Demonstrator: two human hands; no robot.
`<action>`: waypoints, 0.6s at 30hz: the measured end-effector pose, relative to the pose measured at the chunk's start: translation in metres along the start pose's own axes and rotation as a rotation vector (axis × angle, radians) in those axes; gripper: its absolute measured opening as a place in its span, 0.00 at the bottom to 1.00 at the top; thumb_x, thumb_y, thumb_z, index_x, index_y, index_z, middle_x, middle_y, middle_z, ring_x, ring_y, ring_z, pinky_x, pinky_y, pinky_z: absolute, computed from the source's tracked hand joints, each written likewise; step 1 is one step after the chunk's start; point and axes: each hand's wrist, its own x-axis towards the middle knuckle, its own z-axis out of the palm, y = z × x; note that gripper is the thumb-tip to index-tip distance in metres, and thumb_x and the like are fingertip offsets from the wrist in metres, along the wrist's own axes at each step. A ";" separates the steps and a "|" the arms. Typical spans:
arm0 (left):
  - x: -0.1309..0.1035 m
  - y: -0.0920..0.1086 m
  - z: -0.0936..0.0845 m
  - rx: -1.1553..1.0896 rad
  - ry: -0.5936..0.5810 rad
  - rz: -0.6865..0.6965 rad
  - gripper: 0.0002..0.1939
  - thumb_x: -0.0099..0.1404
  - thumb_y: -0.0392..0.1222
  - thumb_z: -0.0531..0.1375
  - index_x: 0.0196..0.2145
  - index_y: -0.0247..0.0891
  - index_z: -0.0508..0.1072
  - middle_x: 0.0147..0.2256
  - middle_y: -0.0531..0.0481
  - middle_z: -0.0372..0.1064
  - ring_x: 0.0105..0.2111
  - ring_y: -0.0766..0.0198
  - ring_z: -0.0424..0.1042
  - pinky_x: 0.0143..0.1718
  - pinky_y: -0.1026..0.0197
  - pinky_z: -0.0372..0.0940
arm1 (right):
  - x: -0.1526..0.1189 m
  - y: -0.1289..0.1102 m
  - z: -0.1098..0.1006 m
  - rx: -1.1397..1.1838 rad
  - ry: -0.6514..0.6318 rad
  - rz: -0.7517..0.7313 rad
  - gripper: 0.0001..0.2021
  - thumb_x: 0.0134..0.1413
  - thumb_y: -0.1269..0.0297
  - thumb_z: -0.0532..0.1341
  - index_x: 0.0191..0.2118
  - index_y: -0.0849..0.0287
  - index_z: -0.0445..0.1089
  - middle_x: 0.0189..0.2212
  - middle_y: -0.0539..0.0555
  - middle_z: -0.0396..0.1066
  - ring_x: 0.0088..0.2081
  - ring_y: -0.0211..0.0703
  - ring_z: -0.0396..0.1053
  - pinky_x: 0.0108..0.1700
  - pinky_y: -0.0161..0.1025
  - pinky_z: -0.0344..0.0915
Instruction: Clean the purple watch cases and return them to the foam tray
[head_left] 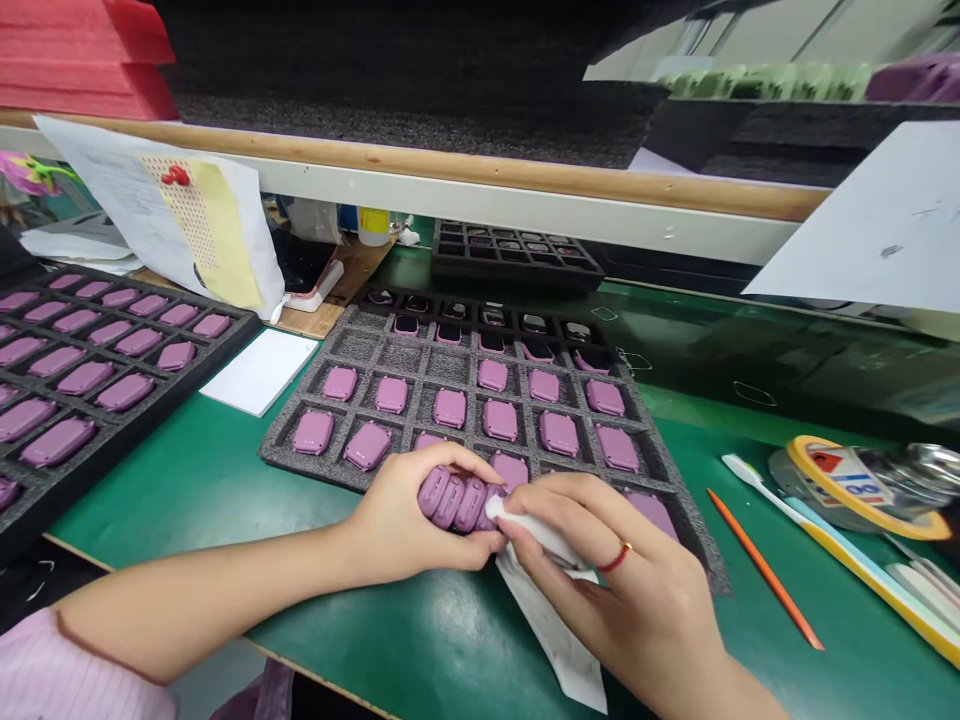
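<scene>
Several purple watch-like cases [452,500] stand side by side in a row, gripped between the thumb and fingers of my left hand [409,510]. My right hand [615,570] pinches a white cloth [544,540] and presses its tip against the right end of the row. The cloth's loose end hangs below my right fingers, over the green table. Just behind both hands lies a grey foam tray [382,360] with purple cases in many compartments; three compartments at its upper left hold nothing. My hands hide part of the tray's front row.
Another tray of purple cases [82,378] lies at the left, beside a white paper pad [260,370]. At the right are an orange stick [765,568], a toothbrush [847,550] and a bottle with a metal top [862,485]. A shelf edge [450,180] spans the back.
</scene>
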 end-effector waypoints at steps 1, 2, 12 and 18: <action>0.000 0.000 0.000 0.004 0.002 -0.002 0.19 0.49 0.37 0.71 0.40 0.37 0.76 0.38 0.48 0.77 0.41 0.55 0.75 0.48 0.54 0.67 | 0.000 0.001 0.000 0.002 -0.006 -0.004 0.09 0.60 0.76 0.61 0.45 0.58 0.68 0.34 0.53 0.73 0.34 0.39 0.74 0.37 0.34 0.73; -0.001 0.000 0.000 0.010 0.009 -0.009 0.19 0.49 0.37 0.71 0.40 0.37 0.77 0.37 0.48 0.77 0.40 0.55 0.75 0.47 0.54 0.67 | 0.000 0.001 -0.001 -0.010 0.000 -0.006 0.09 0.60 0.76 0.61 0.45 0.58 0.68 0.34 0.54 0.73 0.34 0.39 0.74 0.36 0.35 0.73; -0.001 0.005 -0.001 0.029 0.035 0.012 0.19 0.49 0.36 0.72 0.40 0.38 0.76 0.39 0.48 0.77 0.40 0.57 0.76 0.47 0.54 0.69 | 0.006 -0.004 -0.005 -0.038 0.059 0.047 0.09 0.61 0.74 0.62 0.44 0.54 0.69 0.34 0.53 0.75 0.34 0.41 0.75 0.36 0.37 0.73; -0.017 0.017 0.001 -0.134 -0.018 0.136 0.20 0.51 0.33 0.72 0.42 0.39 0.76 0.45 0.45 0.77 0.45 0.53 0.78 0.50 0.52 0.72 | -0.008 0.055 -0.059 -0.365 0.095 0.316 0.12 0.63 0.50 0.58 0.39 0.50 0.73 0.32 0.55 0.78 0.29 0.48 0.76 0.27 0.44 0.70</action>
